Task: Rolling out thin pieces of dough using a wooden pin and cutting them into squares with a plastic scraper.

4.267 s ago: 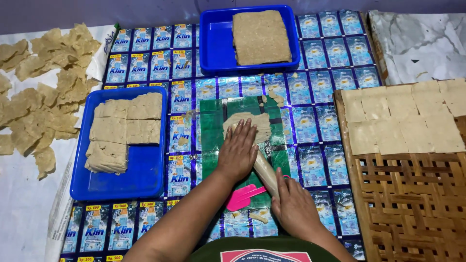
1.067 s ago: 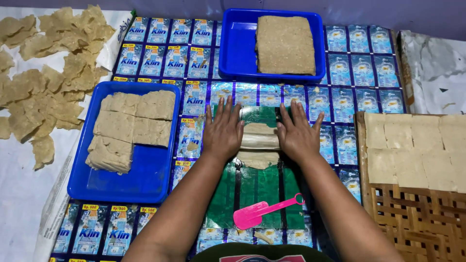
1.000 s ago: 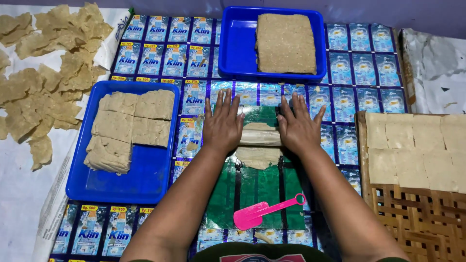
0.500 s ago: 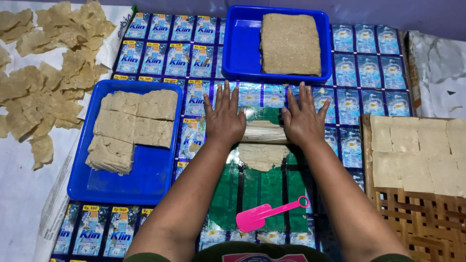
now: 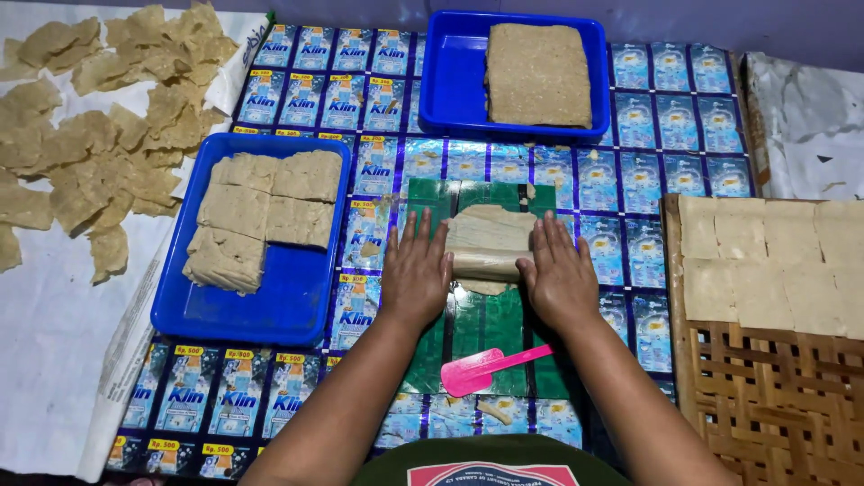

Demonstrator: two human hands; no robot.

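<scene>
A mat of joined blue printed sachet wrappers (image 5: 684,135) covers the work surface. White paper (image 5: 45,333) lies along its left edge, crumpled pale plastic sheeting (image 5: 801,126) sits at upper right, and the light is dim and bluish.

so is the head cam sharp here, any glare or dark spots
Head view: sharp on both hands, left hand, right hand and the roller; mild glare on the shiny packet mat; the far edge and bottom corners fall dark.
</scene>
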